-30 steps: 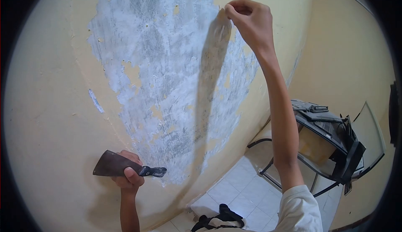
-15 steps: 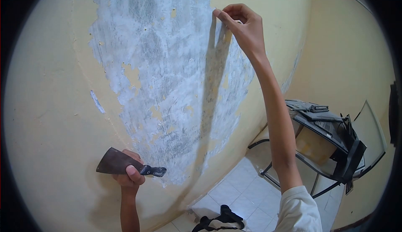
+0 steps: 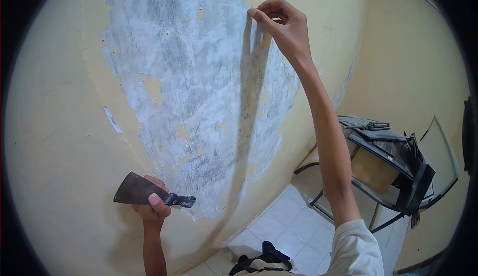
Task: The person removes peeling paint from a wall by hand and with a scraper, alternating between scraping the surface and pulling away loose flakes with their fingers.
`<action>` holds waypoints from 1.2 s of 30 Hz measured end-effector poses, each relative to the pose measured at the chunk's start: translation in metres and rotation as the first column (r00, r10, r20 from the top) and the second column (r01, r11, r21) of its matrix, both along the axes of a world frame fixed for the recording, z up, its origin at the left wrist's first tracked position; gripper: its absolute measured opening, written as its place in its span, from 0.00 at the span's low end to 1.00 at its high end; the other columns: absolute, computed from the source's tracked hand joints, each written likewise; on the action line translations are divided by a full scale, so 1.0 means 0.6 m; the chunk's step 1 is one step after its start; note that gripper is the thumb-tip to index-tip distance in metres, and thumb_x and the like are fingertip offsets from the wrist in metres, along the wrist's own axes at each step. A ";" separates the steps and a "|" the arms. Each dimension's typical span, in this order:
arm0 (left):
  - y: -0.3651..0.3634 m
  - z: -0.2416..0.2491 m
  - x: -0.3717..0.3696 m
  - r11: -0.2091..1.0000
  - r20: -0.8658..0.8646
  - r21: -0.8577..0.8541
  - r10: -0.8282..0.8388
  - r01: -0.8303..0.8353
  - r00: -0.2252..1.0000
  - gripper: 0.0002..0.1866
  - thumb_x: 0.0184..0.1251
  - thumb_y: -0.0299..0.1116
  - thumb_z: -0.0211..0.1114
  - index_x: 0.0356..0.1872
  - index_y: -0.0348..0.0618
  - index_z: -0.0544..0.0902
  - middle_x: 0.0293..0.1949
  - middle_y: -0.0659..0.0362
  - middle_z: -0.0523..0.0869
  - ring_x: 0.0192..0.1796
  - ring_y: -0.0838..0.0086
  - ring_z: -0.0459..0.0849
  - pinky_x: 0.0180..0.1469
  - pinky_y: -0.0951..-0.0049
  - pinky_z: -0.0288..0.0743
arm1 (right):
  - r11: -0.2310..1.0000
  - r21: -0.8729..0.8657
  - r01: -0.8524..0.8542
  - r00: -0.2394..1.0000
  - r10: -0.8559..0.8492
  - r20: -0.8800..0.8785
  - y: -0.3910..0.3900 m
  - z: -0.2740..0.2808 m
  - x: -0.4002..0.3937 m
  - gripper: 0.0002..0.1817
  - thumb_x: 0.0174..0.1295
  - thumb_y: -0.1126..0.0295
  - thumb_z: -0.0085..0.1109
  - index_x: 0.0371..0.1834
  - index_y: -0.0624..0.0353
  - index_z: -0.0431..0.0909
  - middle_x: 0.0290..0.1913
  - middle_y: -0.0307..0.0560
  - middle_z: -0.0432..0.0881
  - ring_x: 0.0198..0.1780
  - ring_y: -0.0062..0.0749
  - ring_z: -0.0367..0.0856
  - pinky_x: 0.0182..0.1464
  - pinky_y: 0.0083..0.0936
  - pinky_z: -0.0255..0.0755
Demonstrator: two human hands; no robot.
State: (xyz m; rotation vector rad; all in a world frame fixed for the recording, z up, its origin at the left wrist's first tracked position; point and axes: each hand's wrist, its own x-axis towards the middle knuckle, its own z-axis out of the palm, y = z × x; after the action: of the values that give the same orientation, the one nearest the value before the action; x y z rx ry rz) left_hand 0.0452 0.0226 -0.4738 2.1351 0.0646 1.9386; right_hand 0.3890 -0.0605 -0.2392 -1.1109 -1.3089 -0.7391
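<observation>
My left hand (image 3: 152, 207) is wrapped round a paint scraper (image 3: 144, 191) low on the left, its wide dark blade pointing left and its black handle right. Higher up, my right hand (image 3: 283, 21) is pinched, thumb and fingertip together at the upper right border of the bare patch (image 3: 194, 67). A tiny pale bit shows at the fingertips, too small to name. Yellow paint (image 3: 59, 92) surrounds the grey-white patch, and small yellow flecks remain stuck within it. A narrow chipped strip (image 3: 112, 120) lies to the left of the patch.
At the right stands a chair (image 3: 376, 186) piled with dark flat panels and electronic parts (image 3: 388, 146). White floor tiles (image 3: 284, 221) lie below. A black strapped item (image 3: 269, 256) shows at the bottom edge. A second wall (image 3: 418, 67) meets the first at the right.
The view has shifted slightly, so the wall sits a little further left. My right hand keeps its pinch near the patch border, and my left hand still holds the scraper.
</observation>
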 end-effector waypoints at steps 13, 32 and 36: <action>0.003 -0.005 -0.007 1.000 -0.010 -0.024 -0.014 0.013 1.000 0.18 0.74 0.36 0.50 0.22 0.39 0.73 0.21 0.54 0.78 0.24 0.63 0.79 0.27 0.66 0.75 | 0.972 0.114 0.205 0.963 -0.221 0.153 0.005 0.004 -0.019 0.10 0.62 0.68 0.68 0.43 0.60 0.89 0.36 0.43 0.90 0.40 0.27 0.90 0.51 0.24 0.84; 0.002 0.001 -0.002 0.999 0.011 0.041 0.003 -0.004 1.000 0.17 0.74 0.37 0.52 0.23 0.42 0.72 0.20 0.56 0.78 0.22 0.66 0.79 0.25 0.68 0.76 | 0.967 0.101 0.232 0.973 -0.233 -0.006 -0.008 -0.008 -0.048 0.13 0.60 0.64 0.73 0.40 0.63 0.90 0.36 0.48 0.91 0.38 0.30 0.90 0.46 0.25 0.83; 0.000 0.003 -0.004 0.998 0.006 0.000 -0.063 0.063 0.998 0.17 0.74 0.37 0.52 0.23 0.42 0.72 0.20 0.56 0.78 0.22 0.66 0.78 0.25 0.68 0.76 | 0.997 0.060 0.056 0.997 -0.052 -0.063 -0.001 -0.019 -0.040 0.18 0.57 0.58 0.77 0.36 0.64 0.89 0.34 0.46 0.89 0.36 0.28 0.87 0.44 0.25 0.80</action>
State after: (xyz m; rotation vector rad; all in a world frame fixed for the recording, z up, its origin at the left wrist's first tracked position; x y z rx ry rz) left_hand 0.0430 0.0224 -0.4720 2.1049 -0.0027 1.9096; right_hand 0.3650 -0.0611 -0.2508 -1.1146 -1.2012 -0.7744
